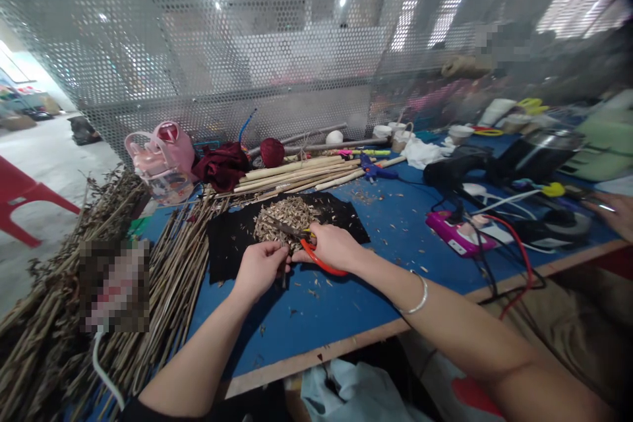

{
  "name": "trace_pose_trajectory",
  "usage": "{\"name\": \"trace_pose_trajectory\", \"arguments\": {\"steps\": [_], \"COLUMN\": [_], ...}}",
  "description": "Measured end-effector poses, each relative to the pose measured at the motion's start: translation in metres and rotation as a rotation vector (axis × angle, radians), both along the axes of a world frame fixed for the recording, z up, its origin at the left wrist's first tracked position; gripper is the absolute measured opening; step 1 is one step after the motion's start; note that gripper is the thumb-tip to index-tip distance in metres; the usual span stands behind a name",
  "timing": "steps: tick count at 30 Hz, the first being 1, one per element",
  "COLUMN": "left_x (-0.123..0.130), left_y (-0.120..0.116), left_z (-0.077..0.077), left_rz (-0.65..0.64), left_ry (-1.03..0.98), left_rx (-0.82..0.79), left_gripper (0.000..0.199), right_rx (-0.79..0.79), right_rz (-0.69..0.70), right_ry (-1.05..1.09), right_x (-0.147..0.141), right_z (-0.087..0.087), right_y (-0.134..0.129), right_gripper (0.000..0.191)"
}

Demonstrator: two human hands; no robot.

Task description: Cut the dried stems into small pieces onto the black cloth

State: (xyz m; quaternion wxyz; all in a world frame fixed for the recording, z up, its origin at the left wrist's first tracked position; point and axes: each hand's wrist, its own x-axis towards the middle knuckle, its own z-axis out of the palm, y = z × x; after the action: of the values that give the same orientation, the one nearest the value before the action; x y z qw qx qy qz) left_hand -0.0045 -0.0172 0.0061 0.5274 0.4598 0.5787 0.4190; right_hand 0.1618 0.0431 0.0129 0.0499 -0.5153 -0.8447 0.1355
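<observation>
My right hand [332, 247] is wrapped round a pair of scissors [316, 256] with orange-red handles, its blades pointing left over a heap of cut stem pieces [284, 216]. Close by on the left, my left hand [262, 268] pinches a thin dry stem [285, 252] near the blades. The heap lies on a black cloth [225, 247] spread over the blue table. Whether the blades touch the stem is too small to tell.
Long dry stalks [171, 283] cover the left side. Peeled sticks [297, 175], a dark red yarn ball [271, 153] and a blue glue gun [376, 168] lie behind the cloth. A pink power strip [455, 234] with cables sits right, near another person's hand [616, 214].
</observation>
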Motion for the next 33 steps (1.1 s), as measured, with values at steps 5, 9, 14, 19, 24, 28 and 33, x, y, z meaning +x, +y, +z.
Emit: {"name": "trace_pose_trajectory", "arguments": {"steps": [5,9,14,19,24,28,33], "left_x": [-0.003,-0.003,-0.002,-0.001,0.001,0.003,0.004], "left_y": [0.0,0.003,0.005,0.005,0.004,0.003,0.003], "left_z": [0.002,0.003,0.003,-0.003,-0.008,-0.009,-0.006], "left_rz": [0.026,0.111,0.199,0.115,0.095,0.075,0.084], "left_ry": [-0.048,-0.135,-0.233,-0.197,-0.153,-0.104,-0.126], "left_rx": [-0.017,0.039,0.043,0.038,0.038,0.043,0.022], "left_gripper": [0.033,0.033,0.04,0.034,0.033,0.034,0.035], "right_rx": [-0.013,0.04,0.014,0.037,0.083,0.104,0.08], "right_rz": [-0.016,0.006,0.067,0.086,0.132,0.101,0.056], "right_ry": [0.032,0.079,0.154,0.165,0.183,0.131,0.054], "right_x": [-0.002,-0.001,0.001,-0.001,-0.002,-0.004,-0.006], "right_z": [-0.001,-0.001,0.0,0.003,0.002,-0.002,-0.003], "right_y": [0.003,0.002,-0.002,-0.005,-0.006,-0.006,-0.007], "right_gripper": [0.06,0.059,0.061,0.059,0.06,0.061,0.065]}}
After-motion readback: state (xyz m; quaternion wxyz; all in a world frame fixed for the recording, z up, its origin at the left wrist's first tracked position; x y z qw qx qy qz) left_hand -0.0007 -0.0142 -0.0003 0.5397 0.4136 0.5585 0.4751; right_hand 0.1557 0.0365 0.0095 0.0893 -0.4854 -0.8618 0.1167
